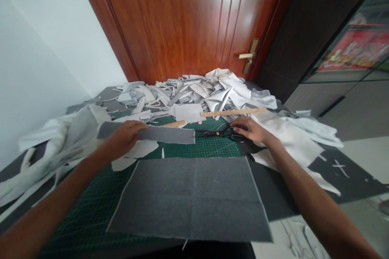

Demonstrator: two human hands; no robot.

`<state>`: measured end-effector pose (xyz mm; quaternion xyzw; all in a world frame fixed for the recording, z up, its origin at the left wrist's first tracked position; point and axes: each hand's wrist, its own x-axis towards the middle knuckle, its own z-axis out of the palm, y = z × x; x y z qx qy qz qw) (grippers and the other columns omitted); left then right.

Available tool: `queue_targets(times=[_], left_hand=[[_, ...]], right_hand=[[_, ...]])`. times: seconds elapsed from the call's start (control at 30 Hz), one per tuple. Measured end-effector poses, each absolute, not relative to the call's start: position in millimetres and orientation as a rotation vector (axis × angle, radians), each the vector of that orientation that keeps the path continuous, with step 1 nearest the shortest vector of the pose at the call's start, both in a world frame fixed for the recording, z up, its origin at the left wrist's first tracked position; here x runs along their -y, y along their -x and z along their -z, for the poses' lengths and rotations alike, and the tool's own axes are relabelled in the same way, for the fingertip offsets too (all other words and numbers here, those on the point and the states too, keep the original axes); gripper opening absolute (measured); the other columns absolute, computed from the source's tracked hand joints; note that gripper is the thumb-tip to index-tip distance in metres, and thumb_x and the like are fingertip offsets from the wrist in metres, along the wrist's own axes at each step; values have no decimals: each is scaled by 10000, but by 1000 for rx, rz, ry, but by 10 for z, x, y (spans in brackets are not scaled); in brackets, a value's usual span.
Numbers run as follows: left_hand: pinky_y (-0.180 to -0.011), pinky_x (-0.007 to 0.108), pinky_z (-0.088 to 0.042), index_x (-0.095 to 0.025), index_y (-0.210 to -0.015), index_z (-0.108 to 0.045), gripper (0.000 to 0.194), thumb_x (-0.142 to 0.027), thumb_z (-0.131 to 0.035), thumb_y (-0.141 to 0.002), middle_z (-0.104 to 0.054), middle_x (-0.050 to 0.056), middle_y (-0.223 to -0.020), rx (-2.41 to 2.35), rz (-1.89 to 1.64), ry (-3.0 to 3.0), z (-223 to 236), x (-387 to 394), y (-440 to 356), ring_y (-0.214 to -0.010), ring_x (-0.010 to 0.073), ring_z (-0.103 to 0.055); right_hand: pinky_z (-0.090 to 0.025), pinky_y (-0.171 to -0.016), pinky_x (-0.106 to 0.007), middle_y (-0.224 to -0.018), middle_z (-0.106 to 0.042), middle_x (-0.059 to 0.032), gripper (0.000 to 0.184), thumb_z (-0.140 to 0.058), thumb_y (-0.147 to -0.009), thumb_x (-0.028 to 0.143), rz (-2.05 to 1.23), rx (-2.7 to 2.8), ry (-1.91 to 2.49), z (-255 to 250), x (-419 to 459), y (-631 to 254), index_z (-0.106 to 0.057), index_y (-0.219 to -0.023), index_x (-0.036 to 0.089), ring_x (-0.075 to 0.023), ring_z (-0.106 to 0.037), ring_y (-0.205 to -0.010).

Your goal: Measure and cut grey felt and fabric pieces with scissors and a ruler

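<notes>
My left hand is closed on a long grey fabric strip that lies across the cutting mat, its fingers pinching the upper edge. My right hand grips the handles of black scissors, whose blades point left and reach the strip's right end. Whether the blade tips lie over or under the cloth is hard to tell. Nearer to me a large dark grey fabric rectangle with pale edges is spread flat, creased down its middle and across.
The green cutting mat covers much of the dark table. A wooden ruler lies behind the scissors, before a heap of pale scraps. White cloth is bunched at left and right. A wooden door stands behind.
</notes>
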<state>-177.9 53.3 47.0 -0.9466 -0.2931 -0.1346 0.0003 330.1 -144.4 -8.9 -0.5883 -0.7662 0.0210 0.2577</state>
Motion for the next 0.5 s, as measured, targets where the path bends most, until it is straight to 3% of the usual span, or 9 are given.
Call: queue_targets(times=[0.1, 0.3, 0.5], left_hand=[[-1177, 475, -429, -170, -1272, -673, 417, -267, -351, -1025, -679, 129, -1317, 686, 439, 3135, -300, -246, 1439, -1289, 258, -579], [-1175, 447, -463, -272, -1476, -574, 408, -310, -418, -1101, -589, 92, -1482, 330, 296, 3372, -92, 563, 1014, -1390, 235, -531], [-1212, 529, -418, -351, -1550, -497, 461, -307, -472, -1092, -454, 71, -1626, 262, 300, 3344, 63, 850, 918, -1492, 275, -411]], right_hand=[[-484, -1049, -540, -1133, -764, -114, 380, -462, -1025, 427, 78, 1964, 1615, 46, 1383, -3374, -753, -1152, 217, -307, -684, -1103], [-462, -1077, -560, -1398, -661, -196, 462, -462, -988, 305, 424, 1924, 1931, 75, 1062, -3631, -646, -1382, 147, -358, -591, -1288], [-467, -989, -527, -1199, -742, -183, 345, -478, -1018, 338, 440, 1902, 2081, 66, 912, -3706, -691, -1235, 173, -366, -642, -1119]])
